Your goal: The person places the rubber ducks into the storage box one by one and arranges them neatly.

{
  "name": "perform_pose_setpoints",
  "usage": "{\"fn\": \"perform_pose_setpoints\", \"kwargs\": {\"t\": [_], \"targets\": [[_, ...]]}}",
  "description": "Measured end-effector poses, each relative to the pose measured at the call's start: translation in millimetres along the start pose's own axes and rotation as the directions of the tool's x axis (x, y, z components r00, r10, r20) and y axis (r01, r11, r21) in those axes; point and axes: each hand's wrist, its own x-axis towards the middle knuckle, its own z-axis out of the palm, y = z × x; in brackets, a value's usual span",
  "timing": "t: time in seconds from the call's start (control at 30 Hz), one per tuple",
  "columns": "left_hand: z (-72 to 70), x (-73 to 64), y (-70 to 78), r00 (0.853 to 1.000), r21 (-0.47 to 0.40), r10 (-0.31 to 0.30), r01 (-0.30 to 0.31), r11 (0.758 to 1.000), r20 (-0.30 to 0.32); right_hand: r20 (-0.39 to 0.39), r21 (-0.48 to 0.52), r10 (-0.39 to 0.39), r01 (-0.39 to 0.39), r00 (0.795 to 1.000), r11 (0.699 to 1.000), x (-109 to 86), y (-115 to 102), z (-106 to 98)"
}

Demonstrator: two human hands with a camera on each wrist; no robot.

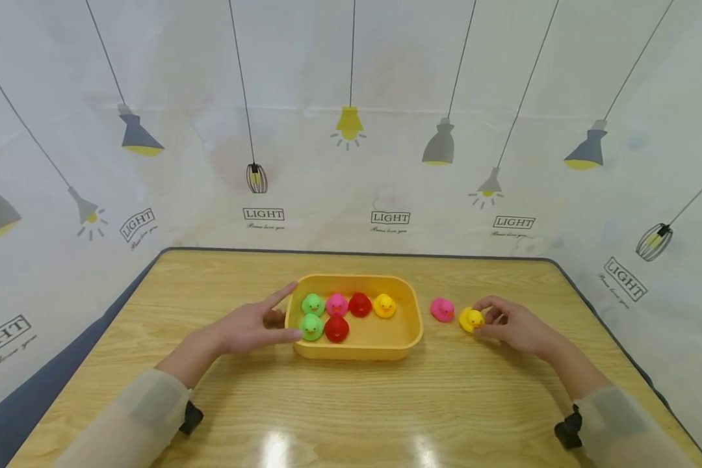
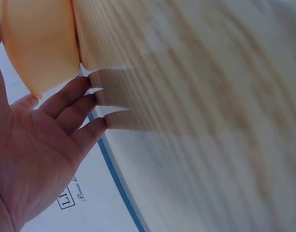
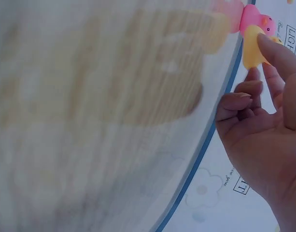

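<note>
A yellow-orange plastic basket [image 1: 353,353] stands on the table, with my left hand [image 1: 242,328] at its left end. The thumb and index finger of that hand touch the rim; the other fingers reach down beside the wall, spread in the left wrist view. Inside are two green ducks [image 1: 312,327], a pink duck [image 1: 337,304], two red ducks [image 1: 336,329] and a yellow duck [image 1: 384,305]. Right of the basket, my right hand [image 1: 517,328] pinches another yellow duck [image 3: 253,48] between thumb and fingers. A second pink duck [image 1: 442,310] sits just left of it.
The wooden table [image 1: 351,409] has a dark blue edge. Behind it and at both sides hangs a pale backdrop [image 1: 304,240] printed with lamps. Dark straps [image 1: 569,429] circle both wrists over light sleeves.
</note>
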Motion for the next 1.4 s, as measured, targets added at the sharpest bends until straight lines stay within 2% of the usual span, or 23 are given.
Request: {"fn": "perform_pose_setpoints", "kwargs": {"t": [0.2, 0.43, 0.63, 1.03, 1.4], "targets": [[-0.1, -0.2, 0.6, 1.0, -0.001, -0.002, 0.002, 1.0, -0.001, -0.078, 0.022, -0.076, 0.078, 0.994, 0.997, -4.9, -8, -1], [0.4, 0.4, 0.3, 1.0, -0.001, -0.003, 0.003, 1.0, 0.002, -0.127, 0.053, -0.173, 0.181, 0.977, 0.982, -7.8, -35, 8], [0.7, 1.0, 0.1, 1.0, 0.001, 0.004, -0.004, 1.0, -0.001, -0.128, 0.087, -0.221, 0.233, 0.967, 0.969, -4.0, -61, 20], [1.1, 1.2, 1.1, 1.0, 0.001, -0.01, 0.01, 1.0, -0.002, -0.143, 0.033, -0.255, 0.262, 0.956, 0.964, 20.9, -97, 45], [1.1, 0.0, 2.1, 1.0, -0.003, -0.005, 0.005, 1.0, -0.005, -0.07, 0.052, -0.321, 0.325, 0.944, 0.944, 39.4, -120, 76]]}}
